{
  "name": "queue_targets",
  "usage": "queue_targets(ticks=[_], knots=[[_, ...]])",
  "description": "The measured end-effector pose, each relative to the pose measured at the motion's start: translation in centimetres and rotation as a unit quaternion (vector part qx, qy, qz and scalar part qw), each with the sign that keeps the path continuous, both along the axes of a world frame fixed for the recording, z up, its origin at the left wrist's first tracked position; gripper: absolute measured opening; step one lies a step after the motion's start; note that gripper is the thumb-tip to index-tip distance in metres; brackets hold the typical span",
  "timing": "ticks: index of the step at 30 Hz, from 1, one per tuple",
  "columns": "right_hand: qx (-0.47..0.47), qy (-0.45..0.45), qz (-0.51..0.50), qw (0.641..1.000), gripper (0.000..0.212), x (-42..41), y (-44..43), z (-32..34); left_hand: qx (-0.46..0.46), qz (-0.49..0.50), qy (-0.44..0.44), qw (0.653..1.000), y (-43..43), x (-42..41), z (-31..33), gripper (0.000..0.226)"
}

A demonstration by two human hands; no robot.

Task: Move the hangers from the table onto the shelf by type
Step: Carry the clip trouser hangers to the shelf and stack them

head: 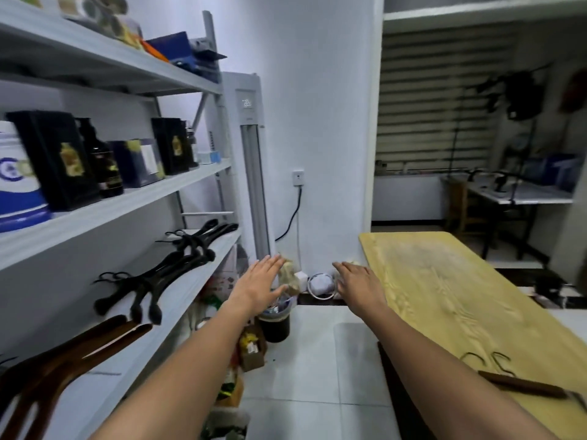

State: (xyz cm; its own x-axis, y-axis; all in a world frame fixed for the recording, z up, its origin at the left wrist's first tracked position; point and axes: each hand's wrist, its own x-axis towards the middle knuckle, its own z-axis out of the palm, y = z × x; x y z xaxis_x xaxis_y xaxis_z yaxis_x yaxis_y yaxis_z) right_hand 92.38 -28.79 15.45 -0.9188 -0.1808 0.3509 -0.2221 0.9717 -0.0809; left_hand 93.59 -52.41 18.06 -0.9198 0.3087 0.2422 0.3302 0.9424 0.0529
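Nearest: brown hangers (57, 360) lie on the shelf (178, 300) at left; a brown hanger (524, 387) lies on the table (444, 296) at right. Farther along the shelf: black hangers (152, 281). Beyond, between shelf and table: left grip (259, 285) and right grip (359, 282), fingers straight, holding nothing.

Tabletop (451, 281): pale yellow wood, visible grain, matt. Shelf (178, 300): painted white metal, smooth. Black hangers (149, 284) on the shelf: matt, fuzzy-looking coating. Brown hangers (63, 354) beside them: polished wood, slight sheen. Floor (317, 360) below: glossy white tile.
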Motion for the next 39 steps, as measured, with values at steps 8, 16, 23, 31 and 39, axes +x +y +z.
queue_targets(ticks=[8, 16, 23, 31, 39], knots=[[0.019, -0.032, -0.097, 0.995, 0.049, -2.6, 6.8, -2.1, -0.011, -0.073, -0.005, 0.997, 6.3, -7.3, -1.4, 0.069], [0.018, -0.06, -0.191, 0.98, 0.05, -7.6, 13.6, -2.9, -0.012, -0.171, -0.005, 0.985, 14.1, -17.0, -1.4, 0.065], [0.011, -0.078, -0.285, 0.955, 0.05, -10.8, 18.9, -3.3, -0.02, -0.26, -0.021, 0.965, 20.7, -25.0, -2.5, 0.064], [-0.001, -0.09, -0.377, 0.922, 0.048, -12.2, 23.2, -4.7, -0.052, -0.341, -0.035, 0.938, 27.5, -30.3, -4.5, 0.065], [-0.006, -0.105, -0.422, 0.9, 0.049, -11.6, 25.7, -5.7, -0.051, -0.399, -0.061, 0.913, 32.8, -31.5, -7.4, 0.066]])
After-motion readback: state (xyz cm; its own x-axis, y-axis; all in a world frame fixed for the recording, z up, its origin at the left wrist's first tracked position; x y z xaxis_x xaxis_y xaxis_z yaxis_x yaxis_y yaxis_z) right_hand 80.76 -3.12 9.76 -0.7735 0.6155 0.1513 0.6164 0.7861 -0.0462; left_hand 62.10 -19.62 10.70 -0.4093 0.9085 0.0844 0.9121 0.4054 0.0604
